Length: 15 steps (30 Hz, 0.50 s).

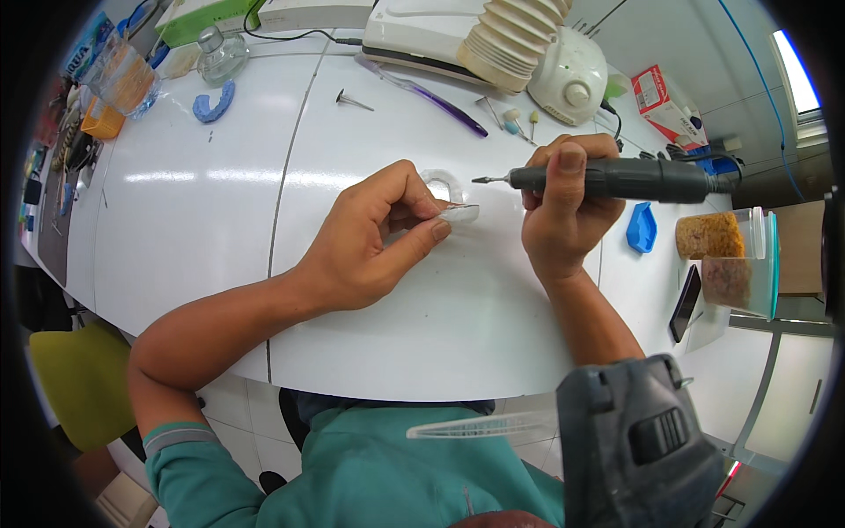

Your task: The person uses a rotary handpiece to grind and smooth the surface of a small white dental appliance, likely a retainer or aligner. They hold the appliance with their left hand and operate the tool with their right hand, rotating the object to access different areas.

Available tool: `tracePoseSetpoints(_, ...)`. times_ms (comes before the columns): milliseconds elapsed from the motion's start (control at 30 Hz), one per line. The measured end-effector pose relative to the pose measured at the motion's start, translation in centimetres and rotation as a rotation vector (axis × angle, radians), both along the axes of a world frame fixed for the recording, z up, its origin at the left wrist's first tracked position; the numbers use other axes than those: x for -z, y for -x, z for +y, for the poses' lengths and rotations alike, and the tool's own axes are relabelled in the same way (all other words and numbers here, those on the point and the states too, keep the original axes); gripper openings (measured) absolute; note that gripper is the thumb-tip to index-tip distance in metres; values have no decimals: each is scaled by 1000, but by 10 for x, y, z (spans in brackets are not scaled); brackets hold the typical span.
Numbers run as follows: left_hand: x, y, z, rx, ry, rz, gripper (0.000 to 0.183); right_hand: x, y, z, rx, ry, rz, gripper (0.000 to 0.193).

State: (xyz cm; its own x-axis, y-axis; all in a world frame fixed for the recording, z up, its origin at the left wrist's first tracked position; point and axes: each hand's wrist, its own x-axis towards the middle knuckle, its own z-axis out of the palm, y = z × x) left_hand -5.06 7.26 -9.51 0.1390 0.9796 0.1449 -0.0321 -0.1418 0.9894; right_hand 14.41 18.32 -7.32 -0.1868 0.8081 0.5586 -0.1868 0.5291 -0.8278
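Observation:
My left hand (365, 242) pinches a small clear plastic piece, seemingly a dental aligner (462, 213), between thumb and fingers over the white table. Just behind it, a clear U-shaped arch (444, 183) rests on the tabletop. In my right hand (568, 211) is a dark grey rotary handpiece (656, 179), held level with its fine metal bur (489, 179) pointing left. The bur tip is apart from the clear piece, a little behind and to the right of it. Whether the bur spins cannot be told.
Toward the back lie a purple toothbrush (449, 110), polishing bits (519, 126) and a mounted disc (354, 101). A white machine with a ribbed hose (515, 44) and a control unit (568, 75) stand behind. Blue moulds (642, 229), a phone (685, 304) and food containers (759, 264) are right.

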Motion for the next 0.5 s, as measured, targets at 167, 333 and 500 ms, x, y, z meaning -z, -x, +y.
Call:
tracePoseSetpoints(167, 5, 1, -2, 7, -53, 21, 13, -8, -30, -12, -157, -18, -169, 30)
tracePoseSetpoints(333, 7, -1, 1, -13, -55, 16, 11, -10, -45, -44, -269, 139, -193, 42)
tracePoseSetpoints(500, 4, -2, 2, -12, -84, -1, 11, -10, -54, -55, -283, 47, -343, 35)
